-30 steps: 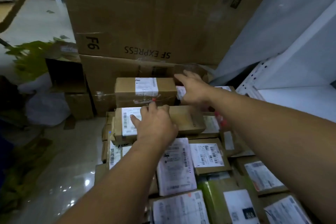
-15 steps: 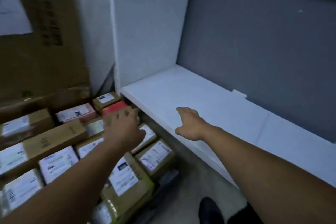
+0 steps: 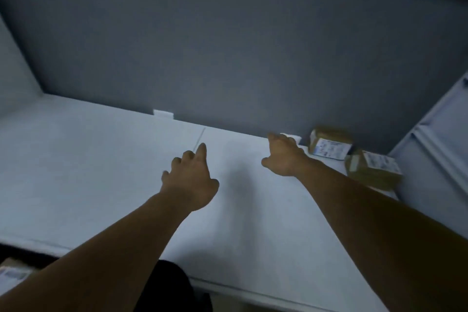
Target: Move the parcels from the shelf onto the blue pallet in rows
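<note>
At the lower left corner, below the white shelf (image 3: 76,160), part of one labelled parcel (image 3: 12,272) is seen. The left hand (image 3: 190,182) and right hand (image 3: 283,157) are held over the shelf, each grip loosely spread, holding nothing. Two brown parcels (image 3: 329,146) (image 3: 372,168) with white labels, writing unreadable, lie at the shelf's far right corner.
</note>
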